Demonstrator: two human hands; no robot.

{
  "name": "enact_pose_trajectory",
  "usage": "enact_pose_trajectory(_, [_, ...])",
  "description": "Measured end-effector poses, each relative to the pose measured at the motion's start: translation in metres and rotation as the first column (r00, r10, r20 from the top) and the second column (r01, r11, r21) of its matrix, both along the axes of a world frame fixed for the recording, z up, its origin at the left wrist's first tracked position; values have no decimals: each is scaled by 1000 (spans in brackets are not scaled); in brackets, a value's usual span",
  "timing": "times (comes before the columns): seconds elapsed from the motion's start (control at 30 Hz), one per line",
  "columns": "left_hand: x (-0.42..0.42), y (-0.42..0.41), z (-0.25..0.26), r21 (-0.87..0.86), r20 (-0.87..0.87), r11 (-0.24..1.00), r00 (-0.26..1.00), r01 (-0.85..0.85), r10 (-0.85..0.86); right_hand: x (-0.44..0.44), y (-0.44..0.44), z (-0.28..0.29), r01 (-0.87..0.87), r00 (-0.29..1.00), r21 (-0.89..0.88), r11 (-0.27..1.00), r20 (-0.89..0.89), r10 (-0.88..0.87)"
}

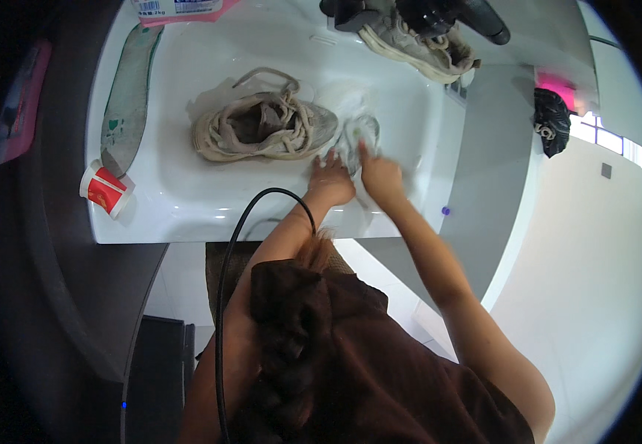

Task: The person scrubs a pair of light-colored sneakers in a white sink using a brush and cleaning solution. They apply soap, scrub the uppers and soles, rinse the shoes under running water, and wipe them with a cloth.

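Observation:
In the white sink basin (232, 188) lies a foam-covered piece (362, 133), seemingly a shoe insole, pale grey with a small green spot. My left hand (332, 180) holds its near left edge, fingers spread and wet with suds. On the right, my right hand (382, 180) is curled over the same piece with one finger pointing onto it. Blur hides whether anything is inside that hand. Just left of the piece sits a dirty beige lace-up sneaker (265, 127), its toe towards it and a loose lace trailing behind.
A greenish-grey insole (127, 100) and a red-and-white paper cup (107, 191) lie along the left rim. A second sneaker (421, 50) rests at the back right, partly behind a black faucet (432, 16). A pink-and-white bag (182, 8) stands at the back left. A black cable (238, 233) loops before me.

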State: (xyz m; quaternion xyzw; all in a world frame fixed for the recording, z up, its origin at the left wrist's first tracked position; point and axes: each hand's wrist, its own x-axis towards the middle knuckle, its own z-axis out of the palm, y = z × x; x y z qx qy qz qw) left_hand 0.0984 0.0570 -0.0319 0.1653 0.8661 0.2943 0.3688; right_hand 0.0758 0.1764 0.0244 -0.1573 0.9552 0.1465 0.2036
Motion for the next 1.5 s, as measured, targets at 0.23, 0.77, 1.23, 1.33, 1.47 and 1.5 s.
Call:
enact_pose_trajectory(0.23, [-2, 5, 9, 20, -40, 999, 998, 51, -50, -2, 20, -23, 34, 995, -13, 999, -88, -35])
enact_pose_trajectory(0.77, [1, 2, -1, -25, -46, 1000, 999, 7, -9, 13, 14, 0, -10, 1000, 67, 998, -10, 10])
enact_pose_trajectory(1.23, [-4, 3, 7, -61, 17, 998, 999, 28, -27, 36, 21, 18, 19, 976, 128, 992, 211, -46])
enact_pose_trajectory(1.33, [0, 12, 1, -28, 2, 998, 998, 55, -55, -16, 45, -15, 6, 985, -36, 999, -174, -12])
enact_pose_trajectory(1.47, [-6, 5, 5, -64, 20, 996, 998, 59, -58, 8, 43, -12, 7, 997, 6, 1000, -73, -6])
enact_pose_trajectory(1.5, [-5, 4, 9, -80, 36, 995, 998, 62, -60, 32, 44, -12, -40, 985, -3, 999, -167, 39])
